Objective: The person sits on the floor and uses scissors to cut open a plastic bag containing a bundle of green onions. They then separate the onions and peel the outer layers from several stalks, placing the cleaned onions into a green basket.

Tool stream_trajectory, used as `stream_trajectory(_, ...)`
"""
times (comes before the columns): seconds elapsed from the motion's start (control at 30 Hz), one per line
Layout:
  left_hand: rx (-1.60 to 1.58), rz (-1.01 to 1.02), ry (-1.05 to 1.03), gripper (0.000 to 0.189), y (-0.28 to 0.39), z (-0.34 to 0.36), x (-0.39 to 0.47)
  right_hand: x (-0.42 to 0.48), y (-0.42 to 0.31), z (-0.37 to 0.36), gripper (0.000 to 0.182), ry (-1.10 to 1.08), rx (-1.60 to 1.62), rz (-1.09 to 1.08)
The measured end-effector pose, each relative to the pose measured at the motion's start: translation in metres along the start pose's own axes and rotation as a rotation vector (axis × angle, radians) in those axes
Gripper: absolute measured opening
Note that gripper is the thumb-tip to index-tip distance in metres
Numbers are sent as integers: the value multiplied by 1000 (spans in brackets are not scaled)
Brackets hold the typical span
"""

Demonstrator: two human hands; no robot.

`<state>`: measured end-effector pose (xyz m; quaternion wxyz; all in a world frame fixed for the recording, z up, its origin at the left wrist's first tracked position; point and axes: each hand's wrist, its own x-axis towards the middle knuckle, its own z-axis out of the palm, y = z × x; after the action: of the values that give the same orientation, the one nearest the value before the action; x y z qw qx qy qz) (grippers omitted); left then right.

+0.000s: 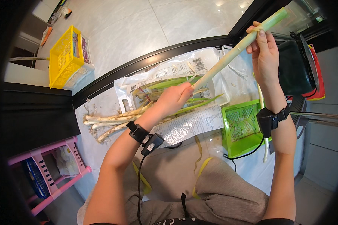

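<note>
A long, thick leek-like scallion stalk (224, 62) stretches diagonally between my two hands. My left hand (176, 97) grips its lower white end, which the fingers partly cover. Near the cut green top, my right hand (261, 42) holds the stalk with the thumb over a loose bit of skin. Beneath my left hand lies a bunch of scallions (112, 121) with soil on the white ends, pointing left. Their green leaves rest on a printed plastic bag (186, 128) spread on the floor.
A green plastic basket (239, 150) stands at right, a thin scallion (260, 95) across its edge. Behind it is a dark green bin (294, 67). A yellow crate (64, 60) sits beyond the black door track (157, 59). A pink rack (55, 180) is at left.
</note>
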<state>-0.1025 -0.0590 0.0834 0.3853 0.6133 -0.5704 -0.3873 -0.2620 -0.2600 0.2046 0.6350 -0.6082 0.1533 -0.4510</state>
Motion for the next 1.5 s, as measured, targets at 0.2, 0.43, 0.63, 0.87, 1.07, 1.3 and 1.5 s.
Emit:
stream_trajectory(0.2, 332, 171, 66, 18, -12, -5, 0, -3, 6, -7, 28, 81, -29, 21)
stream_trajectory(0.43, 335, 140, 117, 17, 6, -12, 0, -7, 6, -2, 29, 49, -120, 126)
stream_trajectory(0.63, 46, 160, 265, 23, 27, -1, 4, -60, 36, 46, 21, -296, -49, 555)
stream_trajectory(0.87, -546, -188, 120, 43, 13, -12, 6, -63, 39, 50, 18, -330, 14, 560)
stream_trajectory(1.07, -437, -161, 158, 31, 9, -17, 4, -66, 42, 44, 19, -300, -42, 528)
stream_trajectory(1.3, -472, -49, 198, 18, 15, -11, 1, -62, 47, 38, 20, -207, -24, 547)
stream_trajectory(1.5, -486, -73, 26, 18, 6, -19, 3, -64, 52, 28, 20, -316, -27, 608)
